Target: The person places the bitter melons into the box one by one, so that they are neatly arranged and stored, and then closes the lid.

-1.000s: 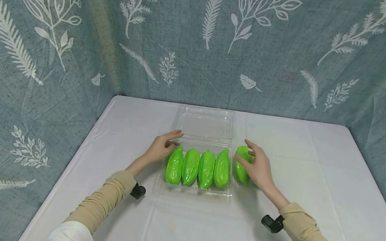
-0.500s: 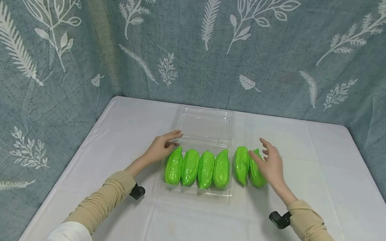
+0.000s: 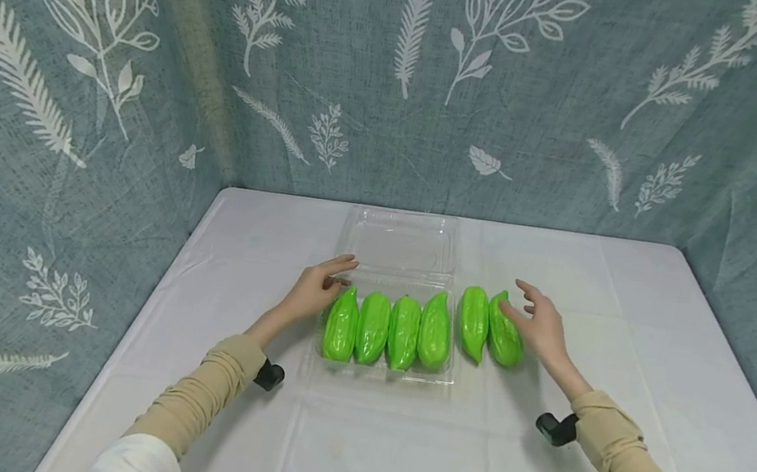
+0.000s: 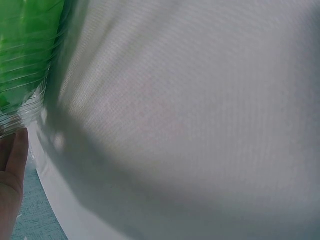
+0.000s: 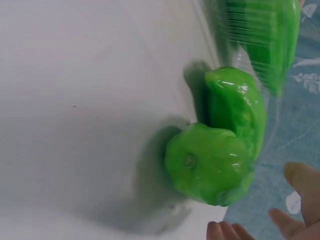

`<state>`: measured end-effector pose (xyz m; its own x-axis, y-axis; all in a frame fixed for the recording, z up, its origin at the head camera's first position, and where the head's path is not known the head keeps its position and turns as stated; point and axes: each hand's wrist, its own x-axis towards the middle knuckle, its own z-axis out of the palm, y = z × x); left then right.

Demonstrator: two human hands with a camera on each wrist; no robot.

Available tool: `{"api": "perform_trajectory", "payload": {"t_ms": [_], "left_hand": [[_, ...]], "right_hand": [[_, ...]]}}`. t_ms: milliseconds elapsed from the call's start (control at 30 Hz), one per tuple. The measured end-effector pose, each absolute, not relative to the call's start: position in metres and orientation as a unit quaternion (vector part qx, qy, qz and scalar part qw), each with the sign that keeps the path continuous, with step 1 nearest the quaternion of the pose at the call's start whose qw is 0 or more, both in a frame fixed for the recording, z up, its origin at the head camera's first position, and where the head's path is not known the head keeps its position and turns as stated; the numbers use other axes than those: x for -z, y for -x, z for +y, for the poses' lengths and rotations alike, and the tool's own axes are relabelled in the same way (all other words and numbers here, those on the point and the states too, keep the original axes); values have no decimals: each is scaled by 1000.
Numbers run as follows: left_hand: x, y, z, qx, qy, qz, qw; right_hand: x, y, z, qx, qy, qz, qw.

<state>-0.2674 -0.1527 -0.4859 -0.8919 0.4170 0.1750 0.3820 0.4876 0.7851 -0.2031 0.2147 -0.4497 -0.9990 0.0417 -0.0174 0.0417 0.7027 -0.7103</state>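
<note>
A clear plastic clamshell box (image 3: pixel 448 380) lies open, with several glossy green gourd-like pieces (image 3: pixel 375 328) side by side in its base. My left hand (image 3: pixel 310 293) rests at the box's left edge. In the left wrist view, a fingertip (image 4: pixel 19 150) meets the ribbed plastic wall. Two more green pieces lie on the cloth right of the box: a tapered one (image 3: pixel 473 324) nearer to it, and a plumper one (image 3: pixel 508 342) beside that. My right hand (image 3: pixel 545 332) is held over the plumper piece's right side, fingers loosely spread, nothing in its grasp.
The box's clear lid (image 3: pixel 403 240) is folded back toward the rear of the table. White cloth (image 3: pixel 387 460) covers the tabletop. Blue-green leaf-patterned curtains (image 3: pixel 367 119) hang behind and along both sides. A black wrist camera (image 3: pixel 557 429) sits under the right wrist.
My right hand has moved right, away from the box and off the tapered green piece, uncovering the plumper one beside it. My left hand has stayed at the box's edge.
</note>
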Motion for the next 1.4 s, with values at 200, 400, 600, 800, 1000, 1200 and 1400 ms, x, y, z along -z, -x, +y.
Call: {"api": "perform_trajectory", "payload": {"t_ms": [200, 400, 600, 800, 1000, 1200, 1400], "left_hand": [[487, 269, -153, -455, -227, 861, 21], [488, 269, -153, -455, -224, 862, 25], [488, 269, -153, -452, -225, 863, 23], [487, 269, -152, -459, -229, 858, 18], [487, 270, -152, -459, -232, 857, 15], [487, 270, -152, -456, -235, 858, 12], [488, 270, -152, -452, -234, 861, 10]], "right_hand": [[458, 204, 215, -384, 22, -922, -46], [465, 203, 213, -370, 20, -927, -63], [469, 202, 213, -360, 18, -931, -66], [471, 202, 213, -356, 15, -933, -52], [473, 202, 212, -356, 16, -933, -47], [474, 202, 211, -358, 18, -932, -45], [475, 202, 212, -357, 19, -933, -41]]}}
